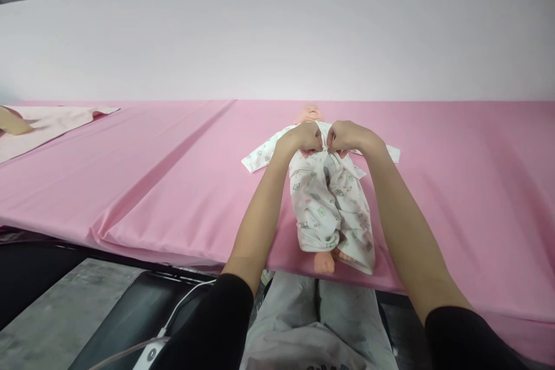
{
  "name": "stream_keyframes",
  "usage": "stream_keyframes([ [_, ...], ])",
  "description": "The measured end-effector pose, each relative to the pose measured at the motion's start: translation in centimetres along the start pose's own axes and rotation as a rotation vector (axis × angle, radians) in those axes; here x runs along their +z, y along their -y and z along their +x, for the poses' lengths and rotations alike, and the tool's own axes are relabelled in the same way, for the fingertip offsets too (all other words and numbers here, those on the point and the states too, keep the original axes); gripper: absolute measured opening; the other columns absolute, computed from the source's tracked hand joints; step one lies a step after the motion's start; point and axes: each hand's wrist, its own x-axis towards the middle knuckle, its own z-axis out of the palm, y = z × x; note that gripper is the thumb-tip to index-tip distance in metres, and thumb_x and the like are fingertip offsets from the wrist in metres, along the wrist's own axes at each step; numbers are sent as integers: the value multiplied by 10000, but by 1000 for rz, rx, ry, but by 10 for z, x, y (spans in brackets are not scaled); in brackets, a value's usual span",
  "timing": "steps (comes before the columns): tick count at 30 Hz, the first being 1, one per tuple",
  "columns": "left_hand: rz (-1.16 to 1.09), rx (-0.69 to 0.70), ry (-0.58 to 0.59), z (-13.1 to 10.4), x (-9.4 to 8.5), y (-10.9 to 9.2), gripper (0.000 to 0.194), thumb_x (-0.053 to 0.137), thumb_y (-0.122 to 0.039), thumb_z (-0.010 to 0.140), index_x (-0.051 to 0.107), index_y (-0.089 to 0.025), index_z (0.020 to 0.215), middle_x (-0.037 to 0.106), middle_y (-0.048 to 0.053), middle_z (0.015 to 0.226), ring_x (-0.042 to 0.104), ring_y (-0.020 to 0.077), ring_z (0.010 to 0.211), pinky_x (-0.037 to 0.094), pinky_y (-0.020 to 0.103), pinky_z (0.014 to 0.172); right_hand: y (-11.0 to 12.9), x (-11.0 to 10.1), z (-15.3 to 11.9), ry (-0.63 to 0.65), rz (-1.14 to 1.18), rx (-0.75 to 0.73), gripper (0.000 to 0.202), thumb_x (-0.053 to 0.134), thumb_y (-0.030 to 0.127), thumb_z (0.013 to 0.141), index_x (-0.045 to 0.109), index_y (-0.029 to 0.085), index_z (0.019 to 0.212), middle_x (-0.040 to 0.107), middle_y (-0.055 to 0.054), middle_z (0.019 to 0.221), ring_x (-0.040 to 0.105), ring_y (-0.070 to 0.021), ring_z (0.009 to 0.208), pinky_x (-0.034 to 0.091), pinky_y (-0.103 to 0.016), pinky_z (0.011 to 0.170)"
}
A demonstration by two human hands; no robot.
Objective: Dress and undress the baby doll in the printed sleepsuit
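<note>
A baby doll (324, 263) lies on its back on the pink cloth, head away from me and feet at the near edge. It wears a white printed baby romper (316, 202) with long sleeves spread to both sides. My left hand (307, 137) is closed on the front of the romper at the doll's middle. Right beside it, my right hand (343, 137) pinches the same front from the other side, the fingertips of both hands almost meeting. The doll's upper face is cut off from clear view, and what lies between my fingertips is too small to tell.
A pink cloth (182, 185) covers the table, with a ridge-like fold on the left. On the far left lies a pale cloth (56, 124) with a tan object (15, 121) on it. A white partition (277, 34) stands behind. Below the near edge are a black chair (125, 312) and a white cable (182, 300).
</note>
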Motion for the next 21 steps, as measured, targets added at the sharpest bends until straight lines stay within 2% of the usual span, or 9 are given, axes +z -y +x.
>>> stream_keyframes([
  [4, -86, 43, 32, 6, 1, 7, 86, 656, -154, 639, 596, -136, 698, 618, 43, 639, 635, 162, 654, 541, 285, 662, -4, -6, -4, -38, 64, -29, 145, 674, 41, 660, 634, 147, 750, 666, -32, 664, 661, -174, 618, 511, -233, 572],
  [8, -235, 92, 65, 13, 2, 16, 74, 656, -162, 636, 614, -132, 689, 617, 46, 676, 619, 138, 667, 542, 269, 672, -7, -10, -6, -87, 171, -58, 188, 663, 14, 673, 607, 146, 796, 676, -24, 699, 663, -161, 611, 512, -224, 594],
  [16, -373, 115, 95, 16, 1, 24, 112, 680, -166, 613, 629, -142, 710, 628, 38, 725, 608, 121, 663, 540, 286, 696, -16, -6, 4, -39, 350, -141, 246, 736, 51, 642, 603, 158, 820, 678, -19, 712, 662, -166, 634, 546, -247, 627],
  [21, -377, 110, 88, 15, 2, 22, 122, 709, -188, 610, 620, -139, 677, 601, 29, 664, 598, 122, 652, 534, 292, 711, -16, -7, 1, 54, 382, -130, 196, 687, 85, 714, 628, 189, 870, 682, -8, 712, 673, -175, 679, 545, -245, 670],
])
